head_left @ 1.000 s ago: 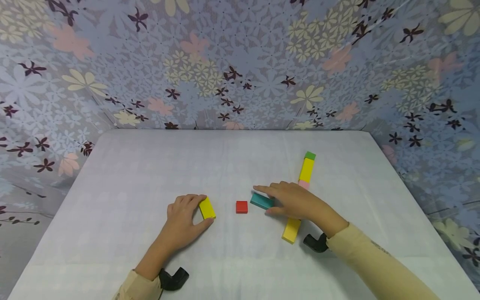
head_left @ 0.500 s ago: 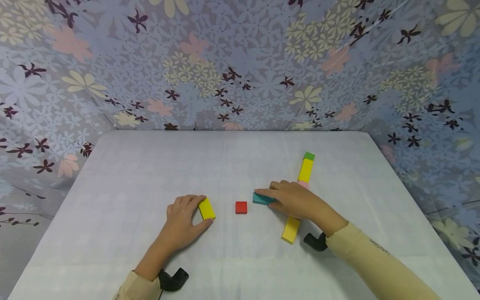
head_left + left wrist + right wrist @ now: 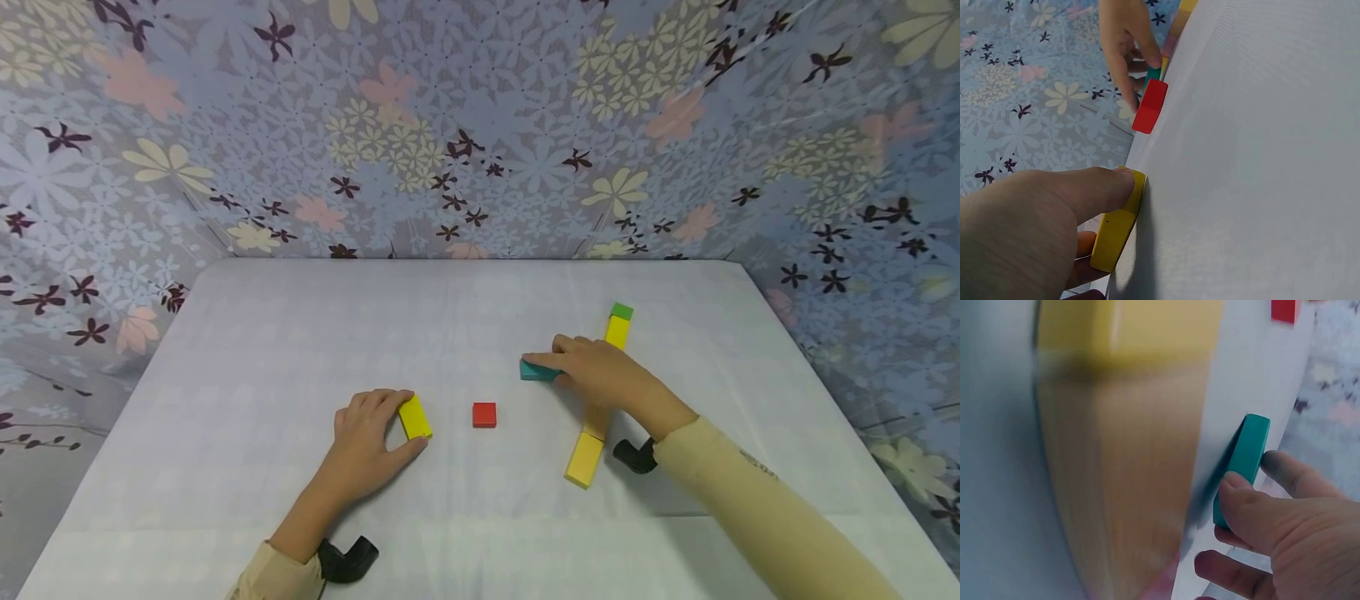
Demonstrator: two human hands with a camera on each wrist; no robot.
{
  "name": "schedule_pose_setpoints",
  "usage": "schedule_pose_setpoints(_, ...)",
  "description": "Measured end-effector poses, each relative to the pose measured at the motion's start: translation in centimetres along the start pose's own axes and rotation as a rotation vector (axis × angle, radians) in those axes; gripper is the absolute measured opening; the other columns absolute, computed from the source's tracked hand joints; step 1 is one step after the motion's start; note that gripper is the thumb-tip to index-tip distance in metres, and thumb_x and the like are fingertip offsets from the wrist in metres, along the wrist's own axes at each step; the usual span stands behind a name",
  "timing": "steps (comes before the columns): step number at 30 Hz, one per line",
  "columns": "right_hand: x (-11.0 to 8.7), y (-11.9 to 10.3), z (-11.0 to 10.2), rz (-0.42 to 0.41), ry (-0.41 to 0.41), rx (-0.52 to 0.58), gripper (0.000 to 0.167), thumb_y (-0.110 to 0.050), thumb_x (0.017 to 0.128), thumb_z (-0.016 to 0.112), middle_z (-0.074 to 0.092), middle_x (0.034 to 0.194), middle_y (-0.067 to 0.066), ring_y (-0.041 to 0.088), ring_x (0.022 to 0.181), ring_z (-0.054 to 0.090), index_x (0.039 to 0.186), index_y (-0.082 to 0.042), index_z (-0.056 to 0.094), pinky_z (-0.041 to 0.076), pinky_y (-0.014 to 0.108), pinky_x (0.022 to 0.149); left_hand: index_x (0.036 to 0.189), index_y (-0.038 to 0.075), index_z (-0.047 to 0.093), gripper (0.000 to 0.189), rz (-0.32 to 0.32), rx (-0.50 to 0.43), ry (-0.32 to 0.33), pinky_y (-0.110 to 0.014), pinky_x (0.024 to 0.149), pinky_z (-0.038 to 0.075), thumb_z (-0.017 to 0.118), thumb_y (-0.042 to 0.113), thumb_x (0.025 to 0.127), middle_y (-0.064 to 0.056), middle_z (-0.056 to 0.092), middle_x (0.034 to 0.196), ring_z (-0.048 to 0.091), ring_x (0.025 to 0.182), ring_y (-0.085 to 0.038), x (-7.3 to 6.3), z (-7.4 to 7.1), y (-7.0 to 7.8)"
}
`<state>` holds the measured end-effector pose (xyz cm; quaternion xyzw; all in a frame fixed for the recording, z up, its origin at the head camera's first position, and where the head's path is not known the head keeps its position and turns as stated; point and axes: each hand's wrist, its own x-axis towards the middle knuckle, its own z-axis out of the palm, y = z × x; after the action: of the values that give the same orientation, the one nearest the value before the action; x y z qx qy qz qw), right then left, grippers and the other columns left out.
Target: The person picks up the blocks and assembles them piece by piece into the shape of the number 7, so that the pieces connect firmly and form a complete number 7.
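In the head view my left hand [image 3: 367, 442] pinches a yellow block [image 3: 415, 417] between thumb and fingers, on the white table. My right hand [image 3: 600, 371] grips a teal block [image 3: 538, 370] by its sides; the right wrist view shows the thumb on one side of this teal block [image 3: 1246, 453] and a finger on the other. Between the hands lies a red block [image 3: 484, 415], touched by neither. Beneath and beside the right hand runs a line of blocks: green [image 3: 622, 311], yellow [image 3: 618, 332], bare wood [image 3: 596, 421] and another yellow block [image 3: 584, 460]. The hand hides the line's middle.
White cloth covers the table [image 3: 337, 325], and a flowered fabric [image 3: 465, 125] rises behind it and at both sides. Black curved pieces [image 3: 348, 559] sit at both wrists. A pink piece [image 3: 1163, 584] shows at the bottom of the right wrist view.
My right hand has closed on the teal block and carried it away from me and rightward, towards the line. The block has turned to lie nearly crosswise. My left hand has stayed in place.
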<state>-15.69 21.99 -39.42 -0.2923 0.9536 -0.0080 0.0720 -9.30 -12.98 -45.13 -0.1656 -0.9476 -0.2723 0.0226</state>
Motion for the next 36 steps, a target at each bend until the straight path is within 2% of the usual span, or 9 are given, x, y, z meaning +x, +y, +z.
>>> schedule_pose_setpoints(6, 0.9, 3.2, -0.4, 0.137, -0.029, 0.042, 0.058, -0.014, 0.095, 0.066, 0.057, 0.117, 0.007, 0.022, 0.095, 0.058, 0.147, -0.031, 0.048, 0.053, 0.041, 0.084, 0.137, 0.017, 0.056, 0.063, 0.004, -0.005, 0.004, -0.050, 0.093, 0.030, 0.075, 0.043, 0.083, -0.006, 0.057, 0.133, 0.045, 0.125, -0.030, 0.0, 0.0, 0.0)
schedule_pose_setpoints(15, 1.7, 7.5, -0.3, 0.285, -0.033, 0.100, 0.056, -0.014, 0.099, 0.059, 0.051, 0.127, 0.013, 0.035, 0.112, 0.054, 0.151, -0.027, 0.042, 0.048, 0.055, 0.093, 0.137, 0.018, 0.056, 0.063, -0.004, 0.009, -0.003, -0.050, 0.092, 0.031, 0.076, 0.044, 0.083, -0.006, 0.057, 0.134, 0.045, 0.125, -0.029, 0.0, 0.1, -0.2)
schedule_pose_setpoints(25, 2.5, 9.6, 0.0, 0.389, 0.010, 0.086, 0.053, -0.015, 0.102, 0.054, 0.049, 0.132, 0.018, 0.039, 0.113, 0.048, 0.152, -0.026, 0.040, 0.045, 0.058, 0.094, 0.137, 0.018, 0.056, 0.062, -0.001, 0.012, 0.002, -0.051, 0.093, 0.032, 0.074, 0.045, 0.084, -0.005, 0.057, 0.134, 0.045, 0.125, -0.028, 0.1, 0.2, -0.3)
schedule_pose_setpoints(31, 2.7, 10.5, 0.0, 0.442, -0.011, 0.110, 0.052, -0.014, 0.102, 0.052, 0.047, 0.139, 0.021, 0.043, 0.120, 0.046, 0.152, -0.025, 0.040, 0.042, 0.063, 0.099, 0.137, 0.019, 0.056, 0.063, -0.005, 0.016, -0.008, -0.050, 0.093, 0.032, 0.074, 0.048, 0.084, -0.004, 0.057, 0.134, 0.045, 0.126, -0.027, 0.1, 0.2, -0.4)
schedule_pose_setpoints(36, 3.0, 11.1, 0.0, 0.454, -0.037, 0.178, 0.051, -0.016, 0.102, 0.052, 0.043, 0.145, 0.023, 0.046, 0.126, 0.042, 0.152, -0.024, 0.040, 0.038, 0.067, 0.101, 0.137, 0.019, 0.056, 0.064, -0.005, 0.018, -0.007, -0.049, 0.092, 0.032, 0.074, 0.048, 0.083, -0.004, 0.057, 0.134, 0.045, 0.126, -0.027, 0.1, 0.1, -0.4)
